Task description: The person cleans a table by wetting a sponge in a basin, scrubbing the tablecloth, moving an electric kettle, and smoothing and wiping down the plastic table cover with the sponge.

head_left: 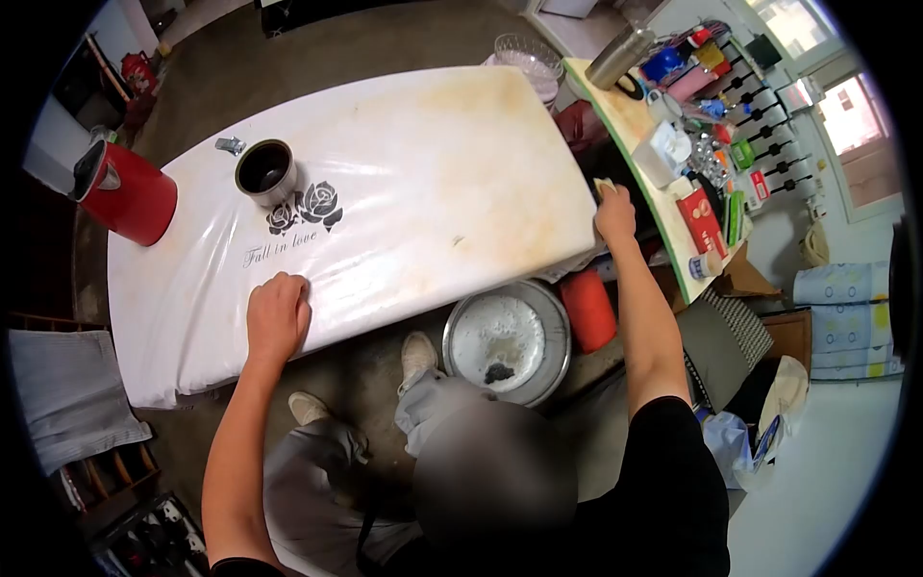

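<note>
Along the near edge of the white-covered table (433, 144), resting the left hand (277, 313) on the cover, fingers curled into a loose fist, inside of the palm hidden. At the right end of the table, holding a small beige piece (605, 186) in the fingers of the right hand (616, 217); too small to tell whether cloth or sponge. Both hands well apart, with the table's near right corner between them.

On the left part of the table, a metal-rimmed cup (264, 171) with a dark inside, just beside a black rose print (321, 204) and near a small metal piece (230, 145). At the table's left end, a red kettle (135, 197), upright. Below the table's near edge, on the floor, a round metal basin (555, 351) with whitish contents and a dark patch, then a red container (588, 310) close to its right. To the right of the table, a green-edged counter (615, 108), crowded with a steel flask (620, 58), a white container (661, 154) and a red box (701, 221).
</note>
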Available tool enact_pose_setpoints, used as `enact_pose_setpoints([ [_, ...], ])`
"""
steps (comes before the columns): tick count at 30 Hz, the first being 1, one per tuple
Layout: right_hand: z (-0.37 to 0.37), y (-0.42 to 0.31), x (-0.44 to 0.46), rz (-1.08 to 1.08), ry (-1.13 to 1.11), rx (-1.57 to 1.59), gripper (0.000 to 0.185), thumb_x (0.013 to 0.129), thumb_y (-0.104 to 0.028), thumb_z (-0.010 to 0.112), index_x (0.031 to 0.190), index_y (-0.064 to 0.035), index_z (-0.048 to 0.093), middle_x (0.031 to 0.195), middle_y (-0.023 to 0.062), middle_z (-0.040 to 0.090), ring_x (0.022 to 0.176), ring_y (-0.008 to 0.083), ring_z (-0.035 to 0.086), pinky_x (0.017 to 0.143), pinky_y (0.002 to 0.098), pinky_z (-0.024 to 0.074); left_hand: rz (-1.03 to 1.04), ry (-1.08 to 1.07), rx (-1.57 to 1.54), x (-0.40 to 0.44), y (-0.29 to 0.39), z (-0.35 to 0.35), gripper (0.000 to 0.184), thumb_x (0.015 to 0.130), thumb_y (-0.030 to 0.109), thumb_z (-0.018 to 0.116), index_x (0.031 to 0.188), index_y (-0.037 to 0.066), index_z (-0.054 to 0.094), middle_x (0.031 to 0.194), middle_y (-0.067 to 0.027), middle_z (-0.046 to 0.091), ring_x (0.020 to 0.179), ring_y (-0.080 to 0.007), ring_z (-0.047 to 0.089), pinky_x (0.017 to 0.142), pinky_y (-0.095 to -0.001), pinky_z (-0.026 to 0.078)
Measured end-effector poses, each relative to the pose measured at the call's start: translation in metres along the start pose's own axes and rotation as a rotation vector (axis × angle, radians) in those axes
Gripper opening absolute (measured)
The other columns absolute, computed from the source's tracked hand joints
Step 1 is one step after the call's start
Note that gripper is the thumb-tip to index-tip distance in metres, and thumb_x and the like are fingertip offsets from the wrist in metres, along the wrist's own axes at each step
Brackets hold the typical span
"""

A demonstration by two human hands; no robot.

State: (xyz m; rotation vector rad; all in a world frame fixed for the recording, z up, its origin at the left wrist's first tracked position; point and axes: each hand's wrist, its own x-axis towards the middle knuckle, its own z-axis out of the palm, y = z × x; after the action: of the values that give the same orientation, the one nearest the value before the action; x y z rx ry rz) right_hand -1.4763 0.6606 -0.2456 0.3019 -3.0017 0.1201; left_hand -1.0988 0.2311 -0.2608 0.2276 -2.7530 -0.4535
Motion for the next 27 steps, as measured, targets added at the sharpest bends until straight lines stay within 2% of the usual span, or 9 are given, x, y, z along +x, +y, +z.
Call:
enact_pose_setpoints([
  [1, -0.004, 0.004, 0.001, 0.083, 0.029, -0.029, 0.044, 0.091, -0.011, 0.052, 0.134, -0.0179, 0.056, 0.135, 0.0186, 0.050, 0.111, 0.0445, 0.057, 0.092, 0.0498, 0.0507, 0.001, 0.003, -0.008, -0.002, 0.001, -0.001, 0.017, 0.075, 0.005, 0.058, 0.092, 0.007, 0.056, 0.082, -0.0135, 0.054, 0.075, -0.0361, 0.053, 0.069, -0.0460, 0.041],
  [3, -0.017, -0.030, -0.020, -0.121, 0.242, 0.071, 0.044, 0.091, -0.009, 0.050, 0.135, -0.0158, 0.055, 0.133, 0.0203, 0.051, 0.109, 0.0450, 0.057, 0.091, 0.0492, 0.0505, -0.004, 0.014, -0.007, -0.001, 0.003, -0.001, 0.017, 0.075, 0.005, 0.059, 0.092, 0.008, 0.056, 0.082, -0.0126, 0.054, 0.076, -0.0346, 0.053, 0.069, -0.0448, 0.041],
  [5, -0.035, -0.103, -0.052, -0.544, 0.360, 0.238, 0.033, 0.094, -0.012, 0.050, 0.126, -0.0104, 0.059, 0.122, 0.0225, 0.057, 0.105, 0.0417, 0.058, 0.089, 0.0474, 0.0485, 0.003, 0.004, 0.016, -0.001, 0.006, -0.006, 0.015, 0.076, 0.006, 0.060, 0.090, 0.009, 0.056, 0.081, -0.0109, 0.054, 0.076, -0.0316, 0.054, 0.069, -0.0423, 0.040],
  [9, -0.015, -0.192, -0.136, -0.899, 0.123, 0.243, 0.034, 0.093, -0.008, 0.047, 0.124, -0.0093, 0.060, 0.123, 0.0170, 0.061, 0.104, 0.0378, 0.059, 0.087, 0.0463, 0.0479, 0.011, -0.001, 0.027, 0.001, 0.007, -0.002, 0.016, 0.076, 0.005, 0.059, 0.091, 0.008, 0.056, 0.082, -0.0117, 0.054, 0.076, -0.0331, 0.054, 0.070, -0.0431, 0.041],
  [14, 0.027, -0.075, -0.038, -0.471, 0.264, 0.379, 0.032, 0.100, -0.016, 0.042, 0.125, -0.0042, 0.059, 0.127, 0.0166, 0.060, 0.111, 0.0364, 0.059, 0.091, 0.0473, 0.0486, 0.008, 0.023, 0.001, -0.001, 0.005, -0.001, 0.017, 0.076, 0.004, 0.058, 0.093, 0.007, 0.056, 0.082, -0.0137, 0.054, 0.076, -0.0361, 0.053, 0.069, -0.0455, 0.041],
  [16, 0.036, 0.016, 0.006, -0.115, 0.202, 0.037, 0.035, 0.099, -0.029, 0.047, 0.124, -0.0100, 0.062, 0.131, 0.0207, 0.056, 0.109, 0.0454, 0.058, 0.090, 0.0505, 0.0496, 0.006, 0.006, 0.020, -0.005, 0.004, -0.002, 0.016, 0.076, 0.006, 0.059, 0.092, 0.008, 0.056, 0.082, -0.0118, 0.054, 0.076, -0.0334, 0.054, 0.070, -0.0435, 0.041],
  [17, 0.040, 0.045, 0.019, 0.010, 0.090, -0.003, 0.034, 0.096, -0.024, 0.050, 0.126, -0.0139, 0.061, 0.131, 0.0208, 0.055, 0.108, 0.0461, 0.059, 0.091, 0.0496, 0.0498, 0.003, 0.011, 0.032, -0.001, 0.003, 0.000, 0.016, 0.076, 0.006, 0.060, 0.091, 0.009, 0.056, 0.082, -0.0109, 0.054, 0.076, -0.0320, 0.055, 0.070, -0.0425, 0.041],
  [22, -0.037, -0.094, -0.019, -0.477, 0.298, 0.212, 0.042, 0.093, -0.011, 0.050, 0.134, -0.0166, 0.056, 0.136, 0.0201, 0.052, 0.117, 0.0416, 0.053, 0.098, 0.0494, 0.0459, -0.001, 0.011, 0.034, -0.004, 0.005, -0.002, 0.016, 0.075, 0.006, 0.059, 0.091, 0.009, 0.056, 0.081, -0.0105, 0.054, 0.076, -0.0319, 0.055, 0.070, -0.0423, 0.040],
  [27, 0.012, -0.212, -0.046, -0.867, 0.253, 0.228, 0.031, 0.092, -0.012, 0.052, 0.122, -0.0117, 0.059, 0.126, 0.0142, 0.060, 0.094, 0.0351, 0.062, 0.084, 0.0453, 0.0516, 0.006, 0.013, 0.041, 0.003, 0.006, -0.002, 0.016, 0.075, 0.006, 0.060, 0.090, 0.009, 0.056, 0.080, -0.0103, 0.053, 0.075, -0.0318, 0.054, 0.069, -0.0425, 0.041],
])
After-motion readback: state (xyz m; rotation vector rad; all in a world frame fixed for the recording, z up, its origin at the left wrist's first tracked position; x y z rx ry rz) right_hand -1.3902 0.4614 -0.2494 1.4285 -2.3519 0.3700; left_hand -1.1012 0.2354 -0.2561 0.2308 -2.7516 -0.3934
